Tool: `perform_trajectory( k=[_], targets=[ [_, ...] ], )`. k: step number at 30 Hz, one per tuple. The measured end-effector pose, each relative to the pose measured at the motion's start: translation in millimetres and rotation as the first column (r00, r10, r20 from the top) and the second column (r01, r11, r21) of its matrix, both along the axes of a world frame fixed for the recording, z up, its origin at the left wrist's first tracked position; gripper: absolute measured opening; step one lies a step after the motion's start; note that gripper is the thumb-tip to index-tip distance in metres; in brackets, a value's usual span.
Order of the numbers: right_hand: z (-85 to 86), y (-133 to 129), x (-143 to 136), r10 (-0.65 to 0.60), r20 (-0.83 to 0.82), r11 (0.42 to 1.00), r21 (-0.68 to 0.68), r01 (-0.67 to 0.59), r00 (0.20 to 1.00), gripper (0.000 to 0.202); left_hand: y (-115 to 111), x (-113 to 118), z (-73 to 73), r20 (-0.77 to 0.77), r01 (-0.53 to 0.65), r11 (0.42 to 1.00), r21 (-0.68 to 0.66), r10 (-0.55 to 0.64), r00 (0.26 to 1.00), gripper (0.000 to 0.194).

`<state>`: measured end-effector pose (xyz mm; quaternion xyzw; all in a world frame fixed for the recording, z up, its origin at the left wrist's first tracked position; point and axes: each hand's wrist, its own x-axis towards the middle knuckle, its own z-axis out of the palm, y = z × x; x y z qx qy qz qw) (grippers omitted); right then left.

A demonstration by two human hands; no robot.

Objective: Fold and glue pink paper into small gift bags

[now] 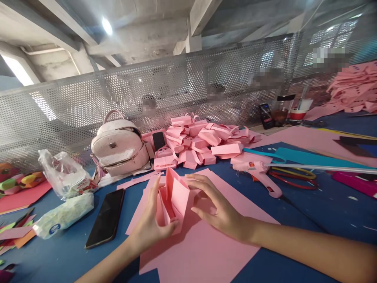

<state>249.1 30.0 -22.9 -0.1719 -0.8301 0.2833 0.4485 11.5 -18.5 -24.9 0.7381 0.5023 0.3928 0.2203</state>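
A folded pink paper box (179, 196) stands open at its top above pink paper sheets (206, 247) in the middle of the table. My left hand (151, 220) grips its left side, with the thumb across the near edge. To the right of the box is my right hand (222, 208), its fingers curved and apart, with nothing visible between them; the fingertips are close to the box's right side. Behind them lies a heap of folded pink paper pieces (203, 135). A pink glue gun (256, 169) rests on its side right of the heap.
A black phone (106, 218), a tissue pack (66, 214), a plastic bag (66, 177) and a pale backpack (120, 147) are on the left. At the right are a teal sheet (306, 157), cable loops (294, 177) and a lidded cup (282, 112). Perforated metal panels (182, 86) stand behind.
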Motion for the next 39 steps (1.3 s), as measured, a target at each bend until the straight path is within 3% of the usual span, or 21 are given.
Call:
perform_trajectory(
  k=[3, 7, 12, 16, 26, 30, 33, 36, 38, 39],
  targets=[
    [0.4, 1.7, 4.8, -0.143, 0.051, 0.960, 0.249, 0.126, 0.988, 0.062, -2.1, -2.7, 5.2, 0.027, 0.120, 0.991, -0.056, -0.119, 0.993, 0.106],
    [1.8, 2.8, 11.1, -0.263, 0.043, 0.793, 0.579, 0.191, 0.964, 0.048, -4.9, -4.1, 5.4, -0.028, 0.151, 0.987, -0.056, -0.153, 0.988, 0.103],
    [7.8, -1.7, 12.2, -0.285, -0.027, 0.661, 0.719, 0.217, 0.958, 0.043, -6.6, -1.6, -4.0, -0.116, 0.167, 0.986, 0.007, -0.165, 0.979, 0.110],
    [17.3, -3.2, 10.3, -0.269, 0.029, 0.583, 0.801, 0.138, 0.963, 0.022, -8.1, 0.1, -5.3, -0.152, 0.170, 0.985, -0.004, -0.169, 0.974, 0.111],
    [19.9, -3.2, 5.4, -0.157, 0.246, 0.631, 0.770, -0.094, 0.956, 0.019, 5.5, -17.4, -0.8, -0.221, 0.172, 0.984, 0.048, -0.157, 0.962, 0.110],
    [17.3, -4.9, 1.0, -0.076, 0.284, 0.650, 0.741, -0.169, 0.956, 0.016, 9.1, -21.6, 11.7, -0.383, 0.162, 0.957, 0.242, -0.059, 0.922, 0.072],
    [17.0, -8.7, -0.3, -0.020, 0.317, 0.671, 0.708, -0.222, 0.948, 0.016, 1.6, -18.4, 17.9, -0.564, 0.221, 0.844, 0.488, 0.111, 0.818, 0.037],
    [19.8, -12.9, 0.9, 0.040, 0.331, 0.691, 0.672, -0.266, 0.943, 0.021, -12.5, -6.6, 15.3, -0.699, 0.432, 0.690, 0.581, 0.150, 0.699, 0.023],
    [22.5, -13.8, 2.7, 0.074, 0.303, 0.723, 0.640, -0.260, 0.950, 0.027, -22.3, 5.6, 9.3, -0.699, 0.508, 0.606, 0.613, 0.116, 0.706, 0.023],
    [23.4, -13.1, 3.7, 0.076, 0.275, 0.751, 0.616, -0.236, 0.959, 0.027, -26.5, 12.0, 5.7, -0.688, 0.512, 0.591, 0.623, 0.103, 0.718, 0.021]
  ],
)
